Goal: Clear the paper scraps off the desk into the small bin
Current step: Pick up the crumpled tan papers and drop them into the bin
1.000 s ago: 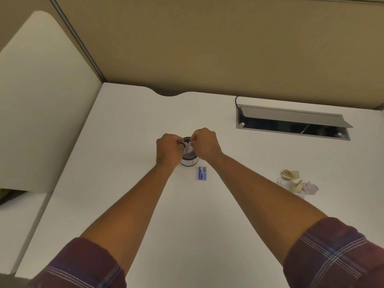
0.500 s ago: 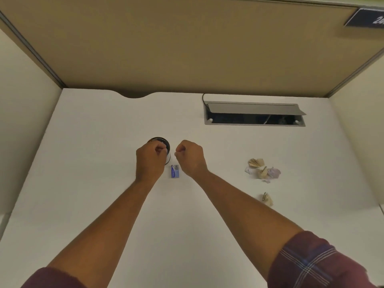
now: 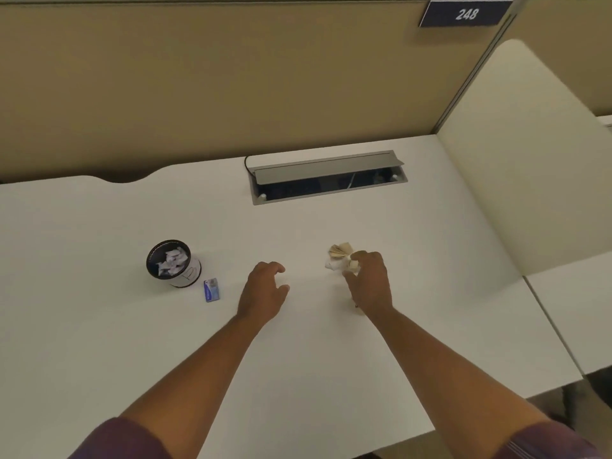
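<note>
Right hand [image 3: 369,283] grip pinching paper scraps [image 3: 341,255]; left hand [image 3: 263,291] loose, empty; small bin [image 3: 174,264] at 9 o'clock on surface [image 3: 99,326].

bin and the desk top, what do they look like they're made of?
Small bin: dark rim and inside, pale wall with a pen-like mark; plastic or card, cannot tell which. White scraps inside. Desk: smooth matte off-white, probably laminate board; even surface, no grain, clean cut edge.

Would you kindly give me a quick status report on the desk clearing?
Left hand open, empty. Right hand closing on crumpled tan and white paper scraps. Small black round bin already holds white scraps. Small blue card beside bin, path clear.
</note>
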